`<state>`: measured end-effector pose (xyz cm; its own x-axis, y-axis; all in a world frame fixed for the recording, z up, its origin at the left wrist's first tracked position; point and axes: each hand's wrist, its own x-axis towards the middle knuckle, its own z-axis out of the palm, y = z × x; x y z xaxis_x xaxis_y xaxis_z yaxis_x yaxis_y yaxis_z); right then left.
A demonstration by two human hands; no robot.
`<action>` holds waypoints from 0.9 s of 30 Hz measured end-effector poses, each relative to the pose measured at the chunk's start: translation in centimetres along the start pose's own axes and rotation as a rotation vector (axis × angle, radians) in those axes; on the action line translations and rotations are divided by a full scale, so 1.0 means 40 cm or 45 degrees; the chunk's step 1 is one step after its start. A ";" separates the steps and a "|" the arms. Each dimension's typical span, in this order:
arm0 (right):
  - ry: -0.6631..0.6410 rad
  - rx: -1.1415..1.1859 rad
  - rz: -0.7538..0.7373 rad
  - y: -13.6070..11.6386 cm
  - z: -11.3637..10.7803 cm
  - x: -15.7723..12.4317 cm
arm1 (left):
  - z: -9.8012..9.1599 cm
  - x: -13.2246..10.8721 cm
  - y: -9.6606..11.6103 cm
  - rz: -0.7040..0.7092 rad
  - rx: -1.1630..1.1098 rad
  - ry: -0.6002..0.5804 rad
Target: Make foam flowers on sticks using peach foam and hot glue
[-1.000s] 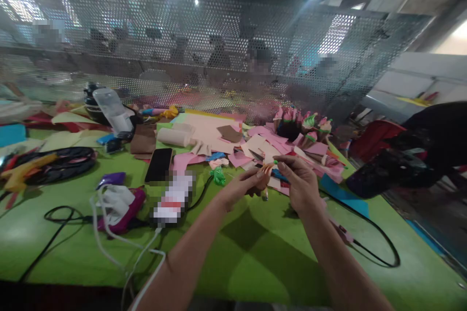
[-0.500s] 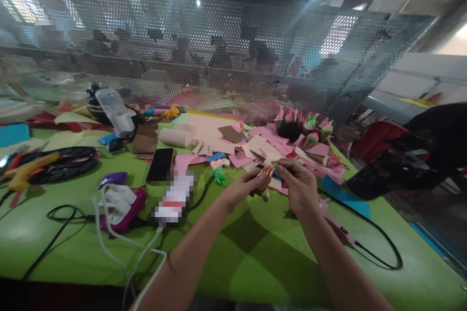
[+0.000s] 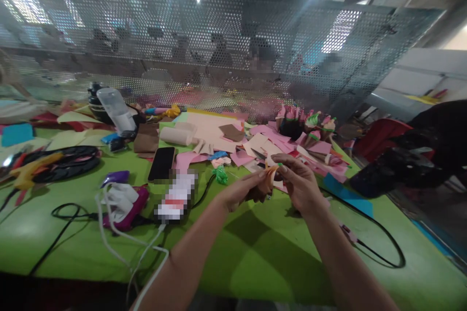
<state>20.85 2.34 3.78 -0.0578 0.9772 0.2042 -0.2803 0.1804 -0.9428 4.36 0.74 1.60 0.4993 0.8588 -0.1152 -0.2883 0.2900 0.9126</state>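
Observation:
Over the green table (image 3: 262, 267), my left hand (image 3: 239, 193) is closed around a small orange-and-brown craft piece (image 3: 270, 175). My right hand (image 3: 302, 185) pinches at the upper right edge of the same piece, where a tiny green bit (image 3: 280, 165) shows by the fingertips. The piece's lower part is partly covered by my left fingers. Left of my hands lies a crumpled green clump (image 3: 220, 174). Behind them spread pink paper scraps (image 3: 268, 138), and small cone-shaped pieces with pink and green tops (image 3: 313, 119) stand at the back right.
A dark phone (image 3: 161, 164), a lit phone (image 3: 177, 199) on a white cable and a purple tissue pack (image 3: 126, 206) lie at left. Farther left is a yellow glue gun (image 3: 32, 170). A perforated metal screen (image 3: 219, 58) stands behind. A black cable (image 3: 399, 247) loops at right.
The craft piece has turned and shows more of its orange side. My right fingers have shifted slightly on its edge. The camera view has moved a little.

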 end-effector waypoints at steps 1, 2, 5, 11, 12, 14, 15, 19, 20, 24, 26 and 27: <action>0.008 -0.006 -0.010 0.002 0.000 0.000 | 0.000 0.000 -0.001 -0.002 -0.005 -0.002; 0.013 -0.011 -0.017 0.004 0.000 0.000 | 0.000 0.001 -0.003 -0.001 -0.004 -0.008; 0.009 0.002 0.004 0.002 0.004 -0.002 | -0.002 0.004 -0.006 0.007 0.009 -0.031; 0.009 0.117 0.065 -0.013 0.012 -0.002 | -0.003 0.009 -0.007 0.015 -0.041 -0.030; 0.016 0.122 0.067 -0.012 0.012 -0.002 | -0.004 0.009 -0.007 0.012 -0.050 -0.028; 0.025 0.115 0.059 -0.008 0.012 -0.001 | -0.003 0.007 -0.007 0.002 -0.062 -0.029; 0.025 0.103 0.053 -0.006 0.012 -0.001 | -0.002 0.007 -0.007 -0.005 -0.062 -0.035; 0.026 0.046 0.040 0.005 0.006 0.001 | 0.004 0.009 -0.004 0.009 -0.071 -0.013; 0.039 0.021 0.032 0.007 0.005 0.003 | 0.006 0.011 -0.003 0.026 -0.082 -0.004; 0.127 -0.141 -0.047 0.015 -0.001 0.009 | 0.005 0.022 -0.001 0.105 -0.090 0.043; 0.127 -0.222 -0.058 0.020 -0.003 0.011 | 0.001 0.025 0.000 0.133 -0.078 0.086; 0.104 -0.272 -0.043 0.022 -0.004 0.011 | -0.001 0.026 0.000 0.146 -0.079 0.107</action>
<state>20.75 2.93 3.00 0.0283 0.9744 0.2230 -0.0710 0.2245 -0.9719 4.84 1.67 1.45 0.3905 0.9195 -0.0462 -0.3908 0.2110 0.8960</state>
